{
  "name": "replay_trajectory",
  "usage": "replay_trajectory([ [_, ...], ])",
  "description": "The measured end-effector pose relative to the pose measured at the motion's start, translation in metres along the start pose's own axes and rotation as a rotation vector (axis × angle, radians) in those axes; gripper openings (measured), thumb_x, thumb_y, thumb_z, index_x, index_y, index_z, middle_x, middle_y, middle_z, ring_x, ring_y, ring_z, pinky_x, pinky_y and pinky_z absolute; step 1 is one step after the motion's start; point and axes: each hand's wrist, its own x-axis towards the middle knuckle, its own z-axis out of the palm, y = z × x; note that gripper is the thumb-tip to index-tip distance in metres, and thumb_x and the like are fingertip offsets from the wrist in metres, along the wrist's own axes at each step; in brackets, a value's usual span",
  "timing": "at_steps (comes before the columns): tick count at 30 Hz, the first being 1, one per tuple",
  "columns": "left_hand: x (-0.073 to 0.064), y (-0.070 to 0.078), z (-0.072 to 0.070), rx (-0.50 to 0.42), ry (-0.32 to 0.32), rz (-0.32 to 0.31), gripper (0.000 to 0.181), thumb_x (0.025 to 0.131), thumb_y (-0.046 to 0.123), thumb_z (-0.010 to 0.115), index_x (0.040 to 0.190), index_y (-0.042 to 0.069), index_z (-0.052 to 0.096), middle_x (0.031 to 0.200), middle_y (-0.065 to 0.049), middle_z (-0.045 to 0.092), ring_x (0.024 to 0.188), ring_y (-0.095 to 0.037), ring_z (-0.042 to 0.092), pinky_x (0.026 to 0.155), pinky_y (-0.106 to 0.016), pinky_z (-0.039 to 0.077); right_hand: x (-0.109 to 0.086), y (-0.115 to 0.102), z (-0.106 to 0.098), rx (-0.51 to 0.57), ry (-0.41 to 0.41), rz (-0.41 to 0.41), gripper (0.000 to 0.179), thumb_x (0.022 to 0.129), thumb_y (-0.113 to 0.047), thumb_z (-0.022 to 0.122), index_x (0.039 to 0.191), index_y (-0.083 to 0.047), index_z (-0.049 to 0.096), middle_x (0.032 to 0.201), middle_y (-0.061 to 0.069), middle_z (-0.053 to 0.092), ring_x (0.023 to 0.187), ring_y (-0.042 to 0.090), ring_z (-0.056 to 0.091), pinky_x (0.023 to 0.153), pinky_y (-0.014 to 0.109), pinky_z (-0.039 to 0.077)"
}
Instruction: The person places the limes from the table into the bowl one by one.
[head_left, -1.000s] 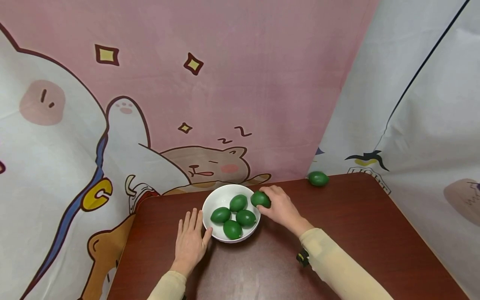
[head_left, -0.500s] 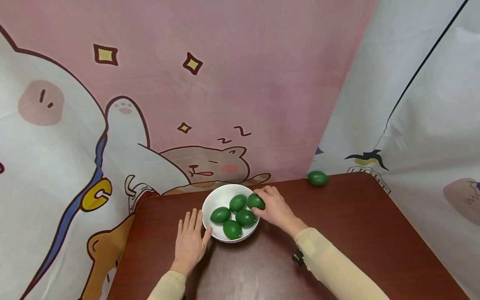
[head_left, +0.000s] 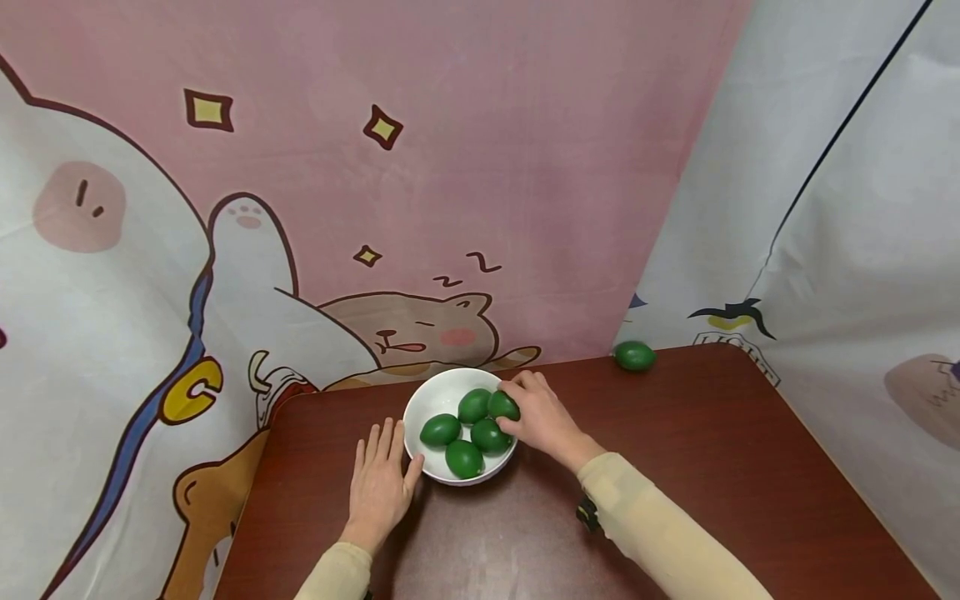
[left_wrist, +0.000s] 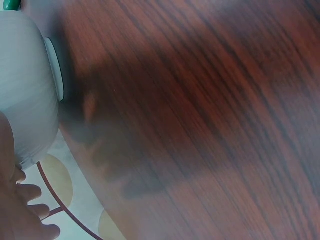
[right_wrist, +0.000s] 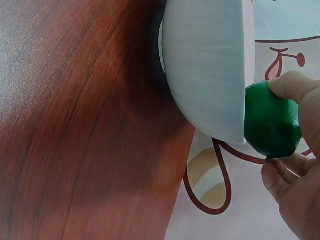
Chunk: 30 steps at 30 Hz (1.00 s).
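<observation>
A white bowl (head_left: 427, 398) holds several green limes (head_left: 464, 458). My right hand (head_left: 542, 419) pinches one more lime (head_left: 506, 406) between thumb and fingers at the bowl's right rim. In the right wrist view that lime (right_wrist: 272, 120) overlaps the rim of the bowl (right_wrist: 210, 70), thumb on one side and fingertips on the other. My left hand (head_left: 378, 486) rests with straight, spread fingers along the bowl's left side. The left wrist view has its fingers (left_wrist: 30, 192) beside the bowl wall (left_wrist: 30, 75).
Another lime (head_left: 634, 356) lies at the back edge of the dark wooden table (head_left: 720, 450), right of the bowl. A cartoon-printed curtain (head_left: 570, 183) hangs directly behind the table, and white cloth (head_left: 847, 275) hangs along the right side.
My right hand has carried its lime leftward from outside the right rim to over the bowl's inside edge. The left hand stays in place against the bowl.
</observation>
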Motion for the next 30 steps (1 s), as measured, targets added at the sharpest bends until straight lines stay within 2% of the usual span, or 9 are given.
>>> replay_trajectory([
  [3,0.000,0.000,0.001,-0.005,0.009,0.002,0.070,0.104,0.046,0.057,0.158,0.003,0.041,0.161,-0.022,0.040,0.152,-0.042,0.031,0.123,-0.060,0.024,0.001,-0.001,0.003,-0.013,-0.006,-0.008,0.048,0.080,-0.025,0.086,0.122,-0.008,0.072,0.110,0.013,0.060,0.100,0.030,0.054,0.081,0.042,0.053],
  [10,-0.001,-0.001,0.000,-0.008,-0.023,-0.008,0.071,0.105,0.048,0.052,0.160,0.004,0.037,0.163,-0.021,0.037,0.154,-0.040,0.028,0.125,-0.058,0.020,0.003,-0.004,0.008,-0.037,-0.039,0.004,0.047,0.082,-0.025,0.085,0.123,-0.009,0.071,0.110,0.012,0.059,0.100,0.028,0.052,0.081,0.040,0.053],
  [21,-0.001,0.000,0.000,-0.008,0.025,0.005,0.070,0.104,0.046,0.056,0.156,0.002,0.042,0.160,-0.023,0.042,0.150,-0.043,0.034,0.122,-0.060,0.026,0.008,-0.011,0.011,-0.072,-0.067,0.042,0.047,0.084,-0.025,0.086,0.125,-0.008,0.072,0.112,0.015,0.058,0.100,0.030,0.051,0.085,0.043,0.052],
  [30,-0.001,0.001,-0.002,-0.012,0.006,-0.006,0.070,0.104,0.046,0.056,0.157,0.003,0.041,0.161,-0.022,0.041,0.151,-0.042,0.033,0.123,-0.060,0.026,0.009,-0.010,0.014,-0.097,-0.059,0.043,0.053,0.087,-0.027,0.084,0.130,-0.003,0.068,0.116,0.017,0.059,0.103,0.033,0.052,0.089,0.044,0.052],
])
